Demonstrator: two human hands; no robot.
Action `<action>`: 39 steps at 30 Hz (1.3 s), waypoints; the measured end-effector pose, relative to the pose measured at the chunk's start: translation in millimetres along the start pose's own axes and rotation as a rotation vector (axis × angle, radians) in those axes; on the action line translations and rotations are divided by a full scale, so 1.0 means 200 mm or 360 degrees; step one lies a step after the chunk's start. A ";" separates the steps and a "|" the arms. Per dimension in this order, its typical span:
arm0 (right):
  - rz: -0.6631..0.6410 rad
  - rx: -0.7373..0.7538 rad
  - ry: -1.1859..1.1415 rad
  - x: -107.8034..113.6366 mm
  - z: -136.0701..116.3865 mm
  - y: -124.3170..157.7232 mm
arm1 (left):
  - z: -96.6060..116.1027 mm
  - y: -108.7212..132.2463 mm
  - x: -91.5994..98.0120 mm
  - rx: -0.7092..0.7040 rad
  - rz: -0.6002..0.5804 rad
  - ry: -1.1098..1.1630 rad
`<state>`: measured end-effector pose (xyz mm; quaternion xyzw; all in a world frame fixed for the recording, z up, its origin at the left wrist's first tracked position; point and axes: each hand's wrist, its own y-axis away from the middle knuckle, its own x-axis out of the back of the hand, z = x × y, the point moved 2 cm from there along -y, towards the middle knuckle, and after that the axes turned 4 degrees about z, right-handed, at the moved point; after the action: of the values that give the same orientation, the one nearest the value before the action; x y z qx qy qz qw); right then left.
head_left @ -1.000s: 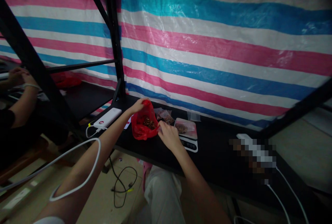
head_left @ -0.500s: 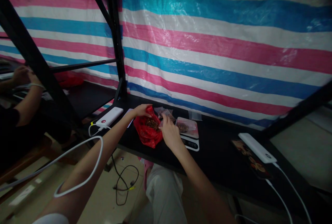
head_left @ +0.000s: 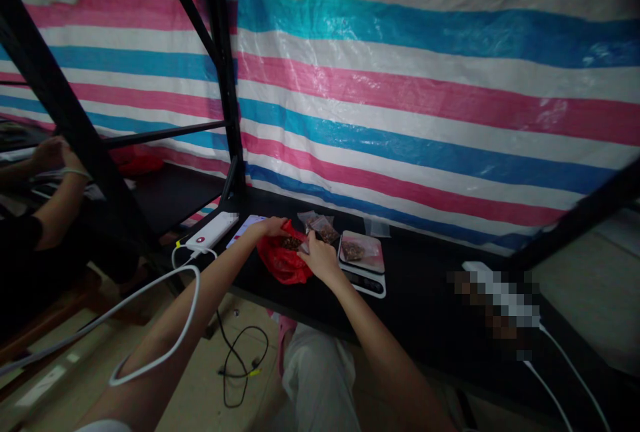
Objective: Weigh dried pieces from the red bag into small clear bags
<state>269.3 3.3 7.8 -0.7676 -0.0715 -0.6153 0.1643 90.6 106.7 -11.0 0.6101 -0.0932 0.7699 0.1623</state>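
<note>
On the black surface (head_left: 425, 305), red plastic bag (head_left: 279, 264) of brown pieces (head_left: 291, 243), just beside a digital scale (head_left: 363, 281); its rim clamped by left hand (head_left: 270, 227) and right hand (head_left: 319, 259), now closer together.

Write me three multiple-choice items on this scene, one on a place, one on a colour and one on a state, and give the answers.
1. Where is the white power bank?
A) On the black table, left of the bag
B) On the scale
C) On the floor

2. What colour is the plastic bag?
A) Blue
B) Red
C) White

3. What state is that bag in?
A) Knotted shut
B) Flat and empty
C) Open, with brown pieces inside

Answers:
1. A: it lies on the tabletop, left of the bag.
2. B: red plastic shows between the left hand and right hand.
3. C: the pieces show through its open mouth.
</note>
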 end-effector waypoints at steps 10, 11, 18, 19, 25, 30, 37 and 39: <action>-0.0027 -0.0033 0.0107 0.02 0.03 -0.02 | 0.03 0.02 0.00 0.0017 -0.0082 0.0114; -0.0026 -0.0023 0.0100 0.01 0.02 -0.02 | 0.03 0.03 0.01 0.0022 -0.0107 0.0139; -0.0004 -0.0020 0.0036 -0.03 -0.01 -0.05 | 0.08 0.07 0.01 0.0066 -0.0118 0.0371; 0.0001 -0.0024 0.0023 -0.04 -0.01 -0.05 | 0.09 0.07 0.00 0.0070 -0.0104 0.0422; 0.0080 -0.0046 -0.0145 -0.11 0.00 -0.07 | 0.13 0.08 0.01 0.0083 -0.0012 0.0704; 0.0132 -0.0092 -0.0325 -0.17 0.04 -0.09 | 0.11 0.08 0.02 0.0128 0.0038 0.0839; 0.0213 -0.0076 -0.0479 -0.17 0.04 -0.08 | 0.13 0.08 0.00 0.0110 0.0130 0.1010; 0.0231 -0.0073 -0.0551 -0.18 0.03 -0.08 | 0.14 0.08 0.00 0.0109 0.0146 0.1010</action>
<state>262.1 24.9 -25.6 -0.8687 -0.0293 -0.4621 0.1759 110.7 83.0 -3.2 0.3398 -0.0392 0.9309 0.1277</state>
